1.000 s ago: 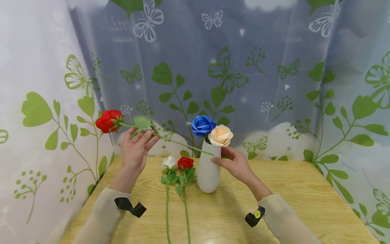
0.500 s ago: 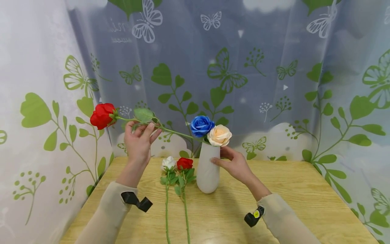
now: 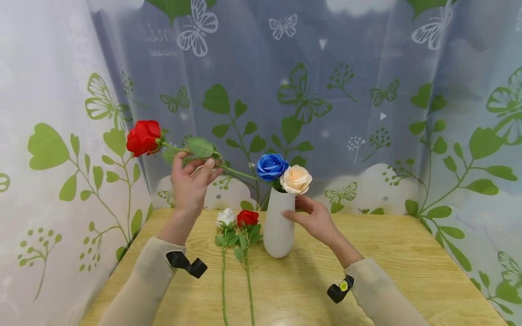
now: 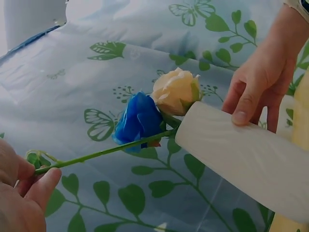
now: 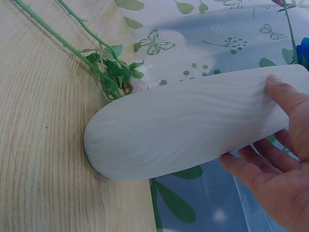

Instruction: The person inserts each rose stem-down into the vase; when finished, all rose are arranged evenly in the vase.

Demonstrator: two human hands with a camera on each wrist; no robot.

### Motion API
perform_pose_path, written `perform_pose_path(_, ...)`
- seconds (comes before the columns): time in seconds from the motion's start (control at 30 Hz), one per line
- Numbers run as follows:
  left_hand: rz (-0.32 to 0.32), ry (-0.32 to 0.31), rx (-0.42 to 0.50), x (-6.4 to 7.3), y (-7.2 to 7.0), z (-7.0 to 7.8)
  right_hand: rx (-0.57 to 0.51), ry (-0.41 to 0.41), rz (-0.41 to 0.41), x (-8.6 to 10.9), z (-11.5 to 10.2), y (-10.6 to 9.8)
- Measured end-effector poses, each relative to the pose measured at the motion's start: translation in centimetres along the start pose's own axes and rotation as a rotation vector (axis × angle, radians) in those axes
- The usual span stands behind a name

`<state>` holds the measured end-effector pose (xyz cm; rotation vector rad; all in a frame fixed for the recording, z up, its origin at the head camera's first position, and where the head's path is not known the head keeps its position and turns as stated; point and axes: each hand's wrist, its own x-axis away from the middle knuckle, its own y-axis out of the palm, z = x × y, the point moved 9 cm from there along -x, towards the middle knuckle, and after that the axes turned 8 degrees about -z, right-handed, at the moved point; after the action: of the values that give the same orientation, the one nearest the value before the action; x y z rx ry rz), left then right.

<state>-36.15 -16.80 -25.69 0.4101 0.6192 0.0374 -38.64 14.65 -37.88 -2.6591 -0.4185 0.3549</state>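
Note:
My left hand pinches the green stem of a red rose, which slants with its bloom up to the left. The stem's lower end reaches the mouth of a white vase; in the left wrist view the stem meets the rim beside the blooms. A blue rose and a cream rose stand in the vase. On the vase's right side my right hand grips near the top, thumb in front and fingers behind, as the right wrist view also shows.
Left of the vase, a white rose and a second red rose lie on the wooden table, stems toward me. A patterned curtain hangs behind and at both sides.
My left hand has risen and shifted slightly right with the red rose. Its stem end has gone from in front of the vase up to the mouth. The right hand stays put.

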Motion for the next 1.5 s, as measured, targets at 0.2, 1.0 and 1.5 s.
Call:
perform_pose_path(0.2,-0.09,-0.007,-0.034,-0.4,2.8,-0.2,0.006,-0.012,-0.001,0.1,-0.1,0.0)
perform_pose_path(1.0,-0.238,0.017,-0.16,1.3,8.4,-4.1,-0.003,-0.027,-0.012,0.2,-0.5,0.1)
perform_pose_path(1.5,-0.289,0.066,-0.326,2.0,9.9,-4.9,0.002,-0.031,-0.009,0.1,-0.4,0.1)
